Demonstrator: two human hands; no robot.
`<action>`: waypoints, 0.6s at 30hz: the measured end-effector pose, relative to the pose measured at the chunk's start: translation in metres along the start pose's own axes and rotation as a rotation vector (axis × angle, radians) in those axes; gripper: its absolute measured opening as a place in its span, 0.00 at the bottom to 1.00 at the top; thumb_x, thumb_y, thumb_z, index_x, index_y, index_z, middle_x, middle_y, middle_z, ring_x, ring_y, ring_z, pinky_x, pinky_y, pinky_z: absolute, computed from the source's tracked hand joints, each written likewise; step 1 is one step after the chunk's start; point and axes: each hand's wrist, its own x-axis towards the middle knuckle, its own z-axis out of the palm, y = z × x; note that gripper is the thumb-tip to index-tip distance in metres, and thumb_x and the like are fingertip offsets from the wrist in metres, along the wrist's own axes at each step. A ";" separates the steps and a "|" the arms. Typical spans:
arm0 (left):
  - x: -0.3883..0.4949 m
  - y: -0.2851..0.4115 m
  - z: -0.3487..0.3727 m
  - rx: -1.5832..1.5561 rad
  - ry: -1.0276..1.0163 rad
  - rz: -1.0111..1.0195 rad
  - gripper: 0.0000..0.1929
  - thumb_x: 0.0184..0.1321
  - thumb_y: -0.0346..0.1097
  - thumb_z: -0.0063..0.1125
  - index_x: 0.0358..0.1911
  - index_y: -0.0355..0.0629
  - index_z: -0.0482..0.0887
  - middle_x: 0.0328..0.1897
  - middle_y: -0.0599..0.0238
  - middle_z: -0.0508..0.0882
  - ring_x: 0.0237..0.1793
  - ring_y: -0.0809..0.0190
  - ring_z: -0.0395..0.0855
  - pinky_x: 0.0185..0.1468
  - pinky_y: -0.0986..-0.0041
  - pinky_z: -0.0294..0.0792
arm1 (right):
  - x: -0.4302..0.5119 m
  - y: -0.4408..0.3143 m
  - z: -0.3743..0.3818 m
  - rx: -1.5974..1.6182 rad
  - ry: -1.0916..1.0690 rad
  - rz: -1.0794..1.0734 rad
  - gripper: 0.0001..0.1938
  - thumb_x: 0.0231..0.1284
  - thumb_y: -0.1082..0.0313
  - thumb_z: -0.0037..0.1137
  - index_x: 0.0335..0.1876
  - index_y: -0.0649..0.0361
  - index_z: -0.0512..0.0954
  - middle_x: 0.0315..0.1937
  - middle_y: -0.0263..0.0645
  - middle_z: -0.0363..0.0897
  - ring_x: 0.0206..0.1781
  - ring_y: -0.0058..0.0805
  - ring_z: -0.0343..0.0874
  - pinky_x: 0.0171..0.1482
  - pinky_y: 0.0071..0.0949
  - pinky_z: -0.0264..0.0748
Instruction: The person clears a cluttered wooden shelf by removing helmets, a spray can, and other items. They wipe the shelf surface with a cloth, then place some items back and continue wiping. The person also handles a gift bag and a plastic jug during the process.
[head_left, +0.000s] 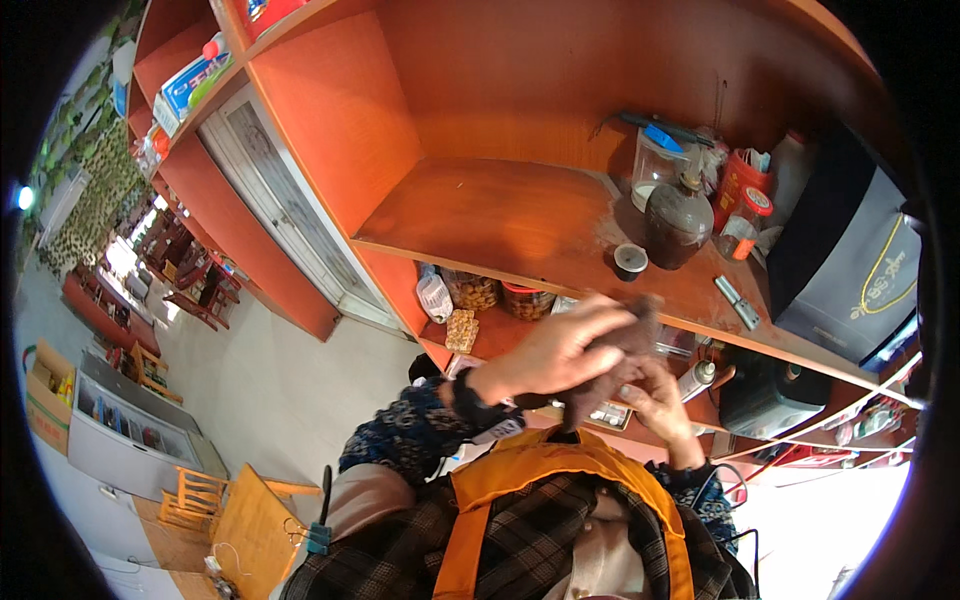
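A dark brown cloth is bunched between my two hands, in front of the shelf's edge. My left hand lies over it from the left, fingers curled on the fabric and blurred. From the right, my right hand grips its other side with the thumb on top. Past the cloth, on the wooden shelf board, stand a small dark cup with a pale top and a dark glazed jug. A metal clip-like object lies to the right of the jug.
Behind the jug are a clear plastic container and a red-lidded jar. A dark gift bag stands at the right. Below are food jars, a spray can and a dark jerrycan. A chest freezer and wooden table are left.
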 end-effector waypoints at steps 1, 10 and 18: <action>0.008 0.006 0.015 -0.105 -0.098 -0.005 0.23 0.69 0.38 0.64 0.65 0.38 0.78 0.65 0.48 0.79 0.60 0.45 0.83 0.59 0.61 0.77 | 0.002 0.011 0.004 0.155 -0.012 0.165 0.22 0.67 0.67 0.65 0.65 0.63 0.77 0.49 0.35 0.84 0.50 0.28 0.82 0.54 0.30 0.80; 0.024 0.016 0.041 0.005 -0.282 0.161 0.39 0.61 0.45 0.74 0.74 0.44 0.72 0.82 0.47 0.62 0.80 0.43 0.65 0.78 0.56 0.64 | -0.039 -0.039 0.012 0.899 0.235 -0.121 0.21 0.76 0.56 0.56 0.64 0.63 0.75 0.50 0.40 0.82 0.53 0.30 0.83 0.57 0.32 0.82; 0.068 -0.049 0.014 0.640 0.271 0.011 0.36 0.61 0.49 0.75 0.68 0.42 0.73 0.63 0.49 0.82 0.63 0.41 0.80 0.63 0.50 0.72 | -0.065 -0.074 0.014 0.918 0.332 -0.206 0.22 0.80 0.51 0.53 0.64 0.63 0.73 0.52 0.42 0.81 0.55 0.31 0.84 0.59 0.34 0.83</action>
